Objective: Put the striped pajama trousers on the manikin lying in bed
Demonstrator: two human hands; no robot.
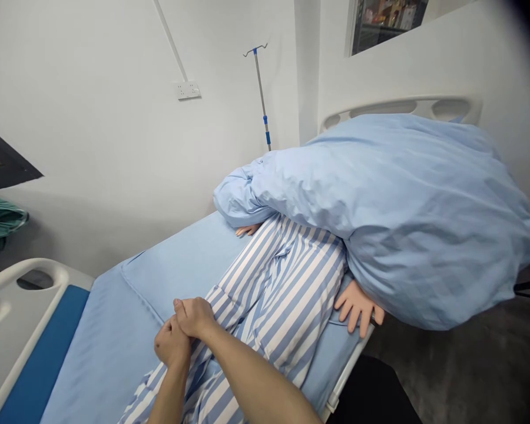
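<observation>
From the head camera, a hospital bed (115, 330) runs from the lower left toward the upper right, its far long edge close against a white wall and its near edge dropping to open dark floor at the lower right, where there is free room. One rounded plastic footboard (22, 282) sits at the lower left and one matching headboard (401, 109) at the upper right.

In the lower middle, two bare hands meet. The left hand (172, 344) is curled closed and the right hand (195, 316) is closed over its top, the two pressed together on the striped trousers (282, 288) of a manikin lying along the mattress; whether either pinches the cloth I cannot tell.

Two pale, smooth manikin hands show: one (357, 307) spread at the near bed edge, one (247, 229) peeking out toward the wall. One puffy, crinkled light-blue quilt (393, 212) is heaped over the upper body. One thin metal drip stand (261, 94) stands by the wall, near one wall socket (188, 90).
</observation>
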